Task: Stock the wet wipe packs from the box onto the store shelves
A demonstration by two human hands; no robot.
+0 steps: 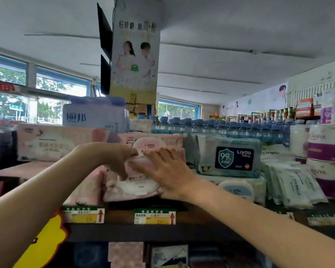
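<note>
- The left hand [118, 159] is reaching over the shelf edge [162, 232] and curling its fingers [124, 176] down over the left part of the middle pink pack [135, 165], pinching it at its white lid.
- The right hand [167, 171] is lying on the right side of that same pack, its fingers [159, 153] straight and spread apart, pressing flat against the lid and the pack's right end.
- The middle pink pack is sitting in a stack of pink packs on the shelf: it is resting on a bottom pink pack [132, 187] and lying under a top pink pack [151, 143] marked Liyou.
- Just right of the pink stack a teal pack [229, 156] with a dark 99 label is lying on a pale blue-lidded pack [238, 188].
- Left of the pink stack a long pink tissue pack [56, 142] is lying, with a blue tissue bundle [95, 115] on top of it.
- Behind the pink stack a row of blue-capped bottles [220, 128] is running to the right.
- Further right of the teal pack, flat white sachets [292, 182] are leaning, and white-and-purple paper rolls [324, 144] are stacked beyond them.
- Below the pink stack two price tags [155, 216] with red arrows are fixed to the shelf edge.
- A poster column [134, 53] is rising behind the blue bundle.
</note>
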